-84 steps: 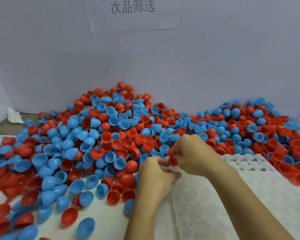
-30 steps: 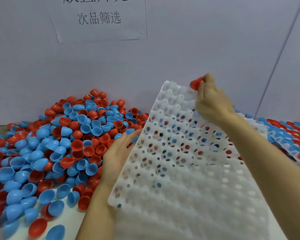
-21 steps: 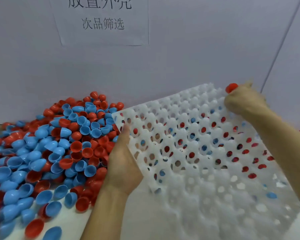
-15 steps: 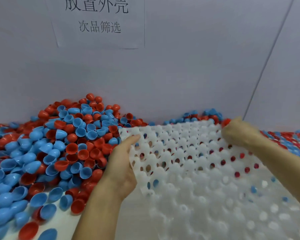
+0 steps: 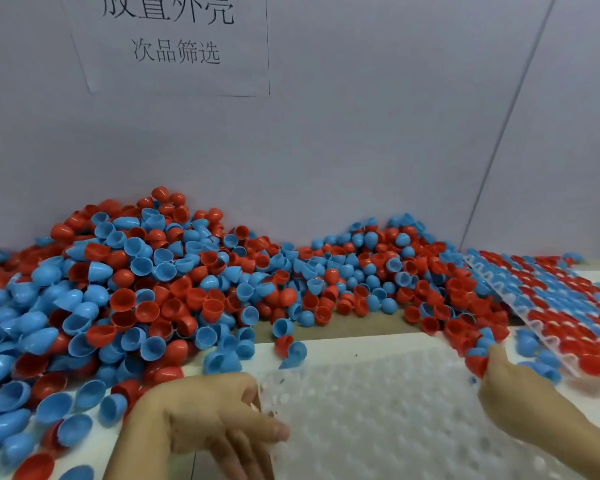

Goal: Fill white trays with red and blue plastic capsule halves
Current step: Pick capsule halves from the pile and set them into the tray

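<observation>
An empty white tray (image 5: pixel 378 417) with rows of round pockets lies flat on the table in front of me. My left hand (image 5: pixel 201 420) rests at its left edge with the fingers stretched out over the rim. My right hand (image 5: pixel 520 400) is at the tray's far right corner, with a red capsule half (image 5: pixel 477 363) at its fingertips; the hand is blurred. A big heap of loose red and blue capsule halves (image 5: pixel 153 289) covers the table to the left and behind the tray.
A second white tray (image 5: pixel 568 317), filled with red and blue halves, lies slanted at the right against the heap. A grey wall (image 5: pixel 361 133) with a paper sign (image 5: pixel 174 39) closes the back. A strip of brown tabletop (image 5: pixel 361 323) shows behind the empty tray.
Both hands lifted the white tray up over the heap, swung it over and lowered it flat onto the table. My right hand kept the red half throughout. My left hand's fingers have straightened.
</observation>
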`<state>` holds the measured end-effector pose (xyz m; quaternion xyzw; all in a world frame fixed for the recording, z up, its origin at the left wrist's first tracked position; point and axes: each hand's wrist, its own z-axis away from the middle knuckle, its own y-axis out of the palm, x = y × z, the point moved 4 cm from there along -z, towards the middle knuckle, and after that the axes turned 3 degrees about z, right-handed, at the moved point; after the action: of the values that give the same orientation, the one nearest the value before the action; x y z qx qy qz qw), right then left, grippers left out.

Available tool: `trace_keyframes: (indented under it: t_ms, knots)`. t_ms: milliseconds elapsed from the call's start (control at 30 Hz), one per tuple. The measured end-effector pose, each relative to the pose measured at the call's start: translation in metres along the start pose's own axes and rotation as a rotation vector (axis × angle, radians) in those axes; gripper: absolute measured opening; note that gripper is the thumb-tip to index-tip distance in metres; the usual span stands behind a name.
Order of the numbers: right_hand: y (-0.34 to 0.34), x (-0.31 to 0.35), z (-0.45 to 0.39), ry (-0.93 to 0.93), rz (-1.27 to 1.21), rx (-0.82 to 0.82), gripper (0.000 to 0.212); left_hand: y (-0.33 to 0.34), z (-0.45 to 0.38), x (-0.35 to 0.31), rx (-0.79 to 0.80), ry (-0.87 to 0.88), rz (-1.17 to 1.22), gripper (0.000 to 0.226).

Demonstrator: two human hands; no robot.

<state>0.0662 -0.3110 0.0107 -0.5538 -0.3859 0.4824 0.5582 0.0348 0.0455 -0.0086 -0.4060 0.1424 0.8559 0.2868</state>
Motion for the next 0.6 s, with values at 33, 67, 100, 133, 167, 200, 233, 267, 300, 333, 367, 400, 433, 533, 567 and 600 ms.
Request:
trace_keyframes:
  t_ms: [33,67,100,133,167,200,233,267,300,333,367,400,433,533,567,600]
  knots:
    - [0.005,0.001,0.002,0.031,-0.015,0.061,0.044,0.001,-0.001,0.001,0.001,-0.064,-0.069,0.047]
    - [0.010,-0.001,-0.002,0.052,-0.022,0.091,0.043,0.002,-0.002,0.002,-0.007,-0.117,-0.111,0.034]
    - [0.009,0.001,-0.003,0.080,-0.034,0.100,0.040,0.002,-0.005,0.002,-0.028,-0.149,-0.137,0.029]
    - [0.007,0.005,-0.008,0.103,-0.035,0.095,0.032,0.001,-0.007,0.003,-0.061,-0.161,-0.141,0.030]
    - [0.005,0.010,-0.012,0.109,-0.048,0.066,0.023,0.000,-0.009,0.003,-0.103,-0.163,-0.123,0.031]
    - [0.005,0.015,-0.018,0.105,-0.045,0.049,0.017,-0.001,-0.012,0.003,-0.161,-0.158,-0.098,0.033]
    - [0.004,0.021,-0.022,0.114,-0.068,0.042,0.016,-0.004,-0.015,0.003,-0.236,-0.150,-0.079,0.035]
    - [0.003,0.027,-0.028,0.123,-0.099,0.032,0.021,-0.007,-0.019,0.002,-0.329,-0.132,-0.067,0.037]
    - [0.003,0.033,-0.035,0.126,-0.126,0.021,0.028,-0.012,-0.022,0.002,-0.433,-0.108,-0.067,0.037]
    - [0.003,0.039,-0.042,0.131,-0.147,0.004,0.032,-0.017,-0.025,0.001,-0.541,-0.077,-0.076,0.037]
    - [0.003,0.044,-0.048,0.141,-0.168,-0.015,0.034,-0.023,-0.029,0.000,-0.644,-0.042,-0.089,0.037]
    - [0.003,0.049,-0.055,0.154,-0.185,-0.030,0.035,-0.027,-0.031,-0.001,-0.739,-0.008,-0.099,0.038]
    - [0.004,0.053,-0.060,0.166,-0.203,-0.039,0.036,-0.031,-0.033,-0.003,-0.824,0.019,-0.104,0.038]
    - [0.008,0.065,-0.070,0.201,-0.280,-0.060,0.042,-0.034,-0.034,-0.009,-1.036,0.102,-0.109,0.047]
    - [0.010,0.068,-0.072,0.214,-0.304,-0.070,0.044,-0.033,-0.033,-0.011,-1.083,0.128,-0.104,0.051]
    - [0.013,0.068,-0.073,0.228,-0.324,-0.078,0.046,-0.032,-0.033,-0.012,-1.112,0.141,-0.104,0.054]
